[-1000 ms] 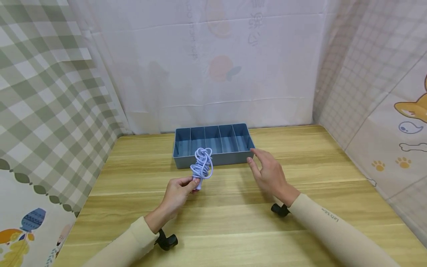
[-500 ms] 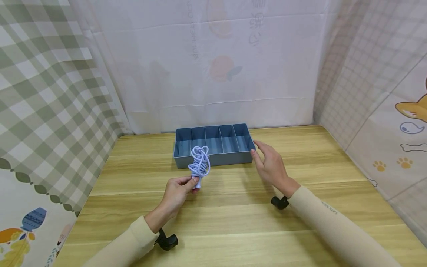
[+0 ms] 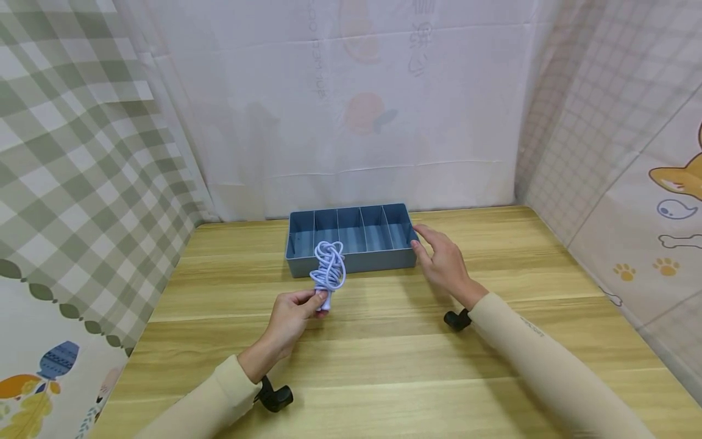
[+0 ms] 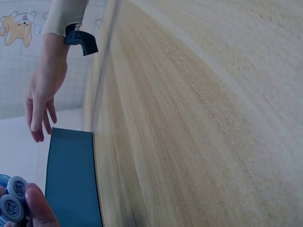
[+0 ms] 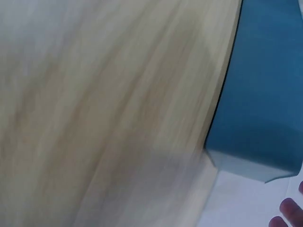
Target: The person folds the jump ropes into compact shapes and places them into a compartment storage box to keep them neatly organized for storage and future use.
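Observation:
A bundled lilac jump rope [image 3: 329,268] is held up by my left hand [image 3: 290,318], which pinches its handles between thumb and fingers. The round ends of the two handles [image 4: 11,207] face the left wrist camera. Behind the rope stands a blue-grey divided box [image 3: 378,262], its front left part partly covered by the coils. My right hand [image 3: 445,265] is at the box's right end, thumb and fingers extended near the rim. In the right wrist view, only a few fingertips [image 5: 291,211] show beside the box wall; whether they touch it I cannot tell.
The box has several narrow compartments in a row and stands near the back of the wooden table [image 3: 373,378]. A white printed cloth [image 3: 263,122] hangs behind it. A checked curtain [image 3: 82,152] closes the left side, and a patterned sheet [image 3: 614,183] the right.
My right hand has moved slightly up and forward along the box's right end. The left hand keeps its grip, and the rope's coils have swung a little to the left.

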`<state>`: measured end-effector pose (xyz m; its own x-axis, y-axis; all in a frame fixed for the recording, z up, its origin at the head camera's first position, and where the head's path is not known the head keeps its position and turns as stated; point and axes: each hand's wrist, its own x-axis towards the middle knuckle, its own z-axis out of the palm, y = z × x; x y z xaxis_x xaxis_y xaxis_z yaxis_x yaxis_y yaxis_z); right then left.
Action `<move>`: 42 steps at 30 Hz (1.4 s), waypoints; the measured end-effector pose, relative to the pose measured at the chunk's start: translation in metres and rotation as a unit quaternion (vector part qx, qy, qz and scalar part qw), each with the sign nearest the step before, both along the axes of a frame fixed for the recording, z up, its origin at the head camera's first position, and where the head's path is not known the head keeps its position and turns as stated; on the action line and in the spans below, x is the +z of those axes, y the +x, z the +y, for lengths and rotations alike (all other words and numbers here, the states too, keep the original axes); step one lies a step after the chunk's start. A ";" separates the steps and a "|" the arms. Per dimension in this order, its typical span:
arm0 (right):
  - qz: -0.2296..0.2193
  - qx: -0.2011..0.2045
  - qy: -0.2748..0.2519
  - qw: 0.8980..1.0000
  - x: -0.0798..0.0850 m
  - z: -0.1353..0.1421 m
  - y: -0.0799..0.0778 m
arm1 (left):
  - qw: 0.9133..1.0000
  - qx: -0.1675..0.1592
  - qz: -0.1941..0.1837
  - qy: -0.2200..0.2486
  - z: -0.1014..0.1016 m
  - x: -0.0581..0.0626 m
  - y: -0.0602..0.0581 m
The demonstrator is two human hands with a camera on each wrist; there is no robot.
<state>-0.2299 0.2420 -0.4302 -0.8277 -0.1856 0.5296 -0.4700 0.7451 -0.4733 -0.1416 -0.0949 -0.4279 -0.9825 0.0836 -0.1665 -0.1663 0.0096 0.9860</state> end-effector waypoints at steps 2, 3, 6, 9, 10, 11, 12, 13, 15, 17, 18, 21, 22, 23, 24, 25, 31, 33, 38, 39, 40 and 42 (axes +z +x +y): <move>-0.005 0.001 0.010 1.000 -0.001 0.002 -0.002 | 1.000 0.001 -0.001 0.000 0.000 0.000 0.000; -0.008 0.001 0.014 1.000 -0.002 0.002 -0.003 | 1.000 0.001 -0.002 0.001 0.000 0.000 0.000; -0.018 -0.001 0.025 1.000 -0.004 0.004 -0.006 | 1.000 0.001 -0.002 0.001 0.000 0.000 0.000; -0.031 -0.004 0.032 0.999 -0.005 0.005 -0.007 | 1.000 -0.001 -0.002 0.000 0.000 -0.001 0.000; -0.034 -0.005 0.035 0.999 -0.006 0.005 -0.008 | 1.000 -0.001 -0.002 0.000 0.001 -0.001 0.000; -0.037 -0.006 0.037 0.999 -0.006 0.006 -0.008 | 1.000 -0.002 -0.002 0.000 0.001 -0.001 0.000; -0.040 -0.007 0.040 0.998 -0.007 0.006 -0.009 | 1.000 -0.001 -0.002 -0.001 0.001 -0.001 0.000; -0.042 -0.007 0.044 0.998 -0.007 0.006 -0.010 | 1.000 -0.001 -0.003 -0.001 0.000 -0.001 0.000; -0.048 -0.006 0.051 0.997 -0.008 0.007 -0.011 | 1.000 0.000 -0.006 -0.001 0.000 -0.001 0.000; -0.056 -0.003 0.057 0.997 -0.009 0.007 -0.012 | 1.000 0.000 -0.006 -0.001 0.000 -0.001 -0.001; -0.059 -0.003 0.059 0.997 -0.009 0.007 -0.012 | 1.000 0.000 -0.008 0.000 0.000 0.000 -0.001; -0.062 -0.001 0.062 0.996 -0.010 0.007 -0.012 | 1.000 -0.002 -0.006 0.003 0.000 0.000 0.000; -0.061 -0.002 0.062 0.996 -0.010 0.007 -0.012 | 1.000 -0.003 -0.006 0.004 0.000 0.000 0.000; -0.060 -0.003 0.062 0.996 -0.011 0.006 -0.012 | 1.000 -0.004 -0.005 0.005 0.000 0.000 0.000; -0.058 -0.004 0.062 0.996 -0.011 0.006 -0.012 | 1.000 -0.003 -0.006 0.006 0.000 0.000 0.000; -0.056 -0.003 0.061 0.997 -0.012 0.006 -0.011 | 1.000 -0.004 -0.007 0.007 0.000 0.000 0.000; -0.044 -0.002 0.062 0.997 -0.013 0.005 -0.011 | 1.000 -0.002 -0.010 0.004 0.001 0.000 0.000; -0.038 -0.001 0.062 0.997 -0.014 0.005 -0.011 | 1.000 -0.001 -0.011 0.005 0.001 0.000 0.000; -0.035 -0.004 0.062 0.997 -0.015 0.005 -0.012 | 1.000 0.005 -0.007 0.013 0.001 0.000 -0.003; -0.037 -0.005 0.062 0.997 -0.016 0.006 -0.012 | 1.000 0.007 -0.007 0.014 0.001 0.000 -0.003; -0.039 -0.007 0.063 0.997 -0.016 0.006 -0.013 | 1.000 0.009 -0.006 0.015 0.001 0.000 -0.003; -0.043 -0.008 0.062 0.997 -0.016 0.006 -0.013 | 1.000 0.013 -0.008 0.016 0.001 0.001 -0.004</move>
<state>-0.2426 0.2481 -0.4465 -0.8728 -0.2322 0.4294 -0.4190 0.8077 -0.4148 -0.1460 -0.0940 -0.4267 -0.9817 0.0635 -0.1797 -0.1818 -0.0274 0.9830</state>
